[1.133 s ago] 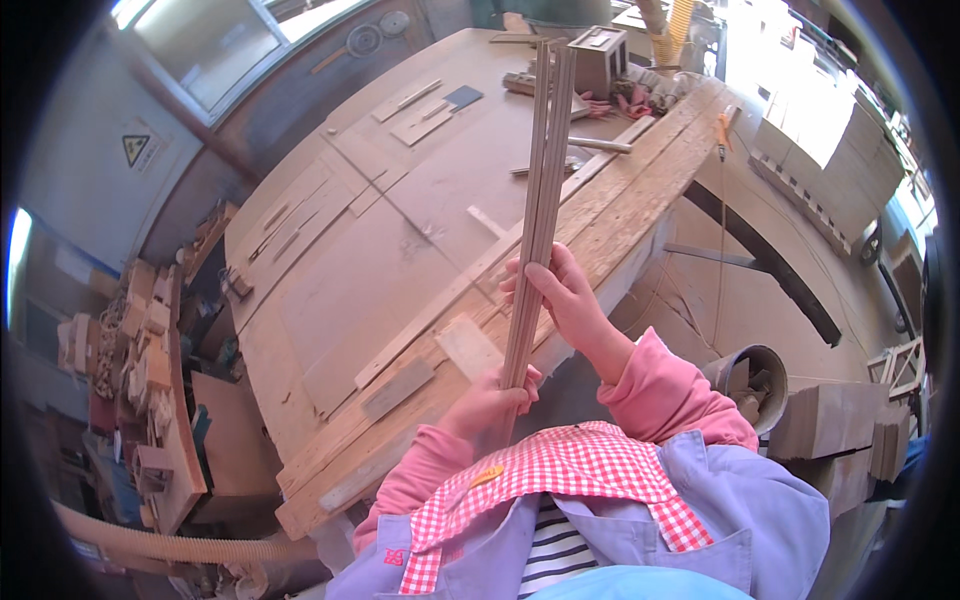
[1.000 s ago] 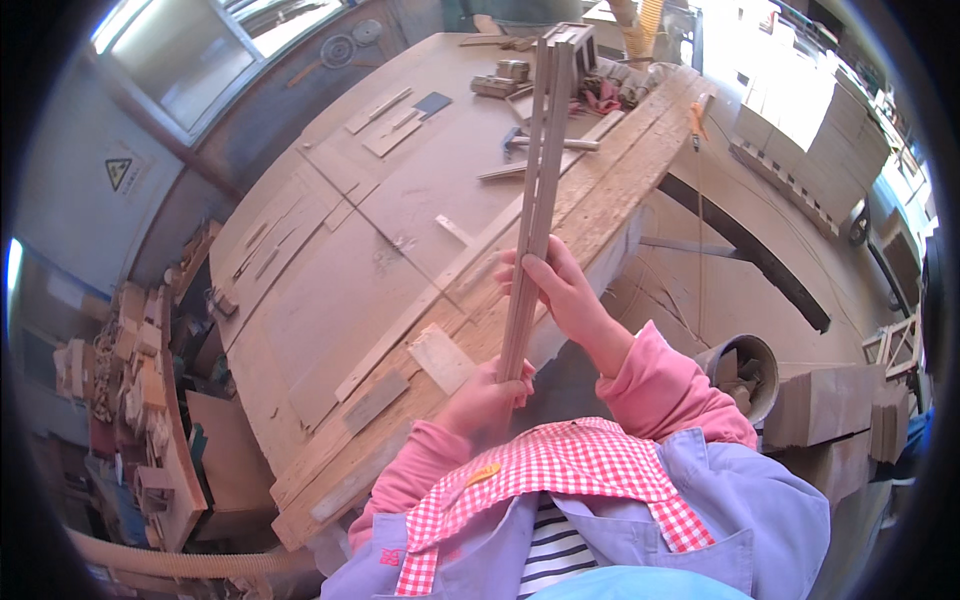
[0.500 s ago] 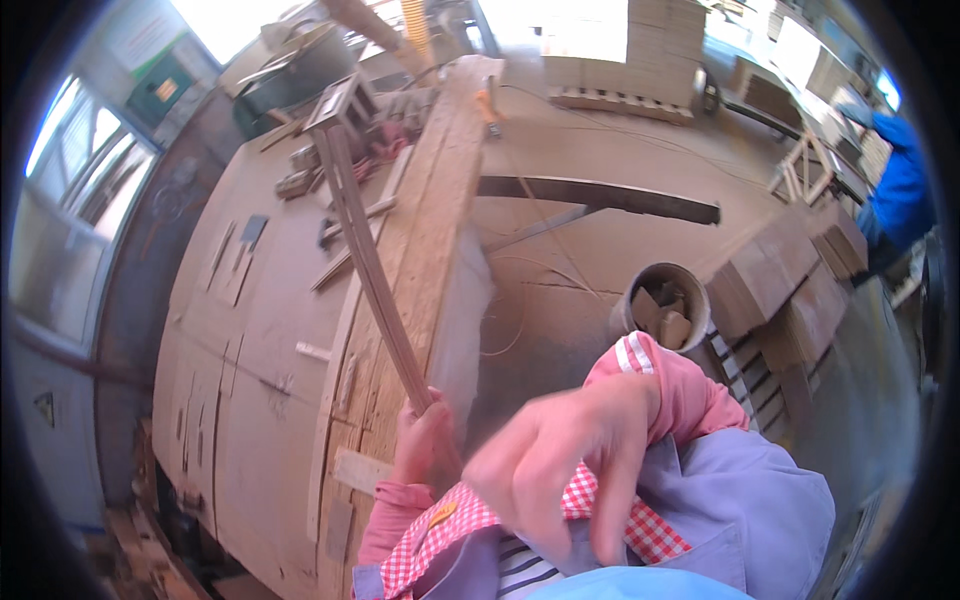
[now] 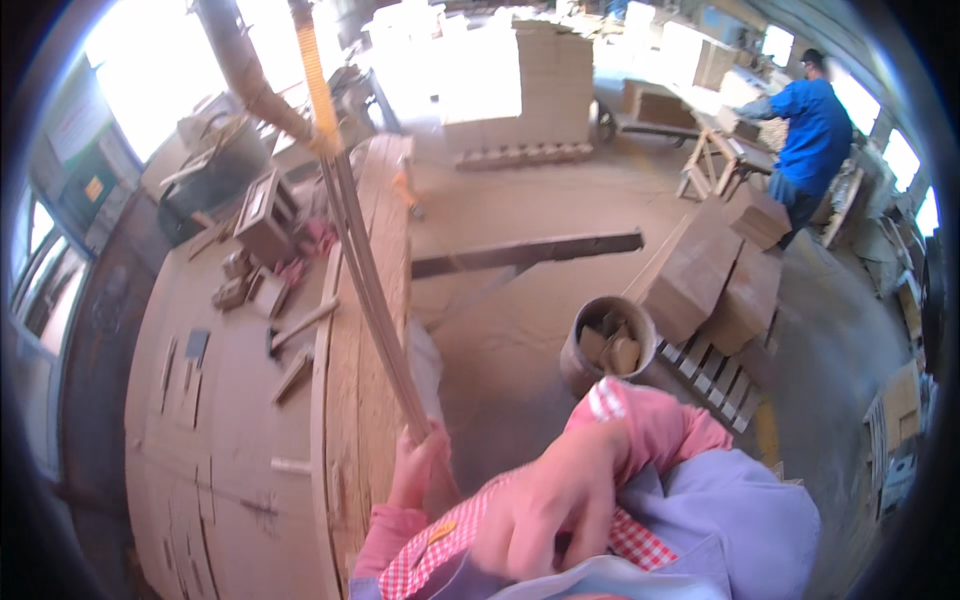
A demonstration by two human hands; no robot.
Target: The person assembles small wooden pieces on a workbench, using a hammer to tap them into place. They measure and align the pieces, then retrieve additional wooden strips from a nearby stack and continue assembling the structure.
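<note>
My left hand (image 4: 413, 468) is closed round the lower end of a long, thin bundle of brown wooden strips (image 4: 375, 300). The strips slant up and away over the edge of a thick wooden workbench beam (image 4: 365, 220). My right hand (image 4: 555, 490) is in front of my chest with its fingers curled down, beside a pale blue-white cloth (image 4: 625, 578) at the lower edge. Its fingertips are hidden, so what they hold does not show. Left of the strips a hammer (image 4: 305, 325) lies on the dusty bench top (image 4: 240, 420).
A bucket of wood offcuts (image 4: 572, 350) stands right of the bench. Beyond it brown stacks (image 4: 690, 265) rest on a pallet (image 4: 735, 390). A dark beam (image 4: 530, 252) sticks out from the bench. A person in blue (image 4: 808, 130) works at the far right.
The view has shifted, showing more of the far room and the person in blue. My right hand has moved down, its fingers more curled. My left hand still grips the strips.
</note>
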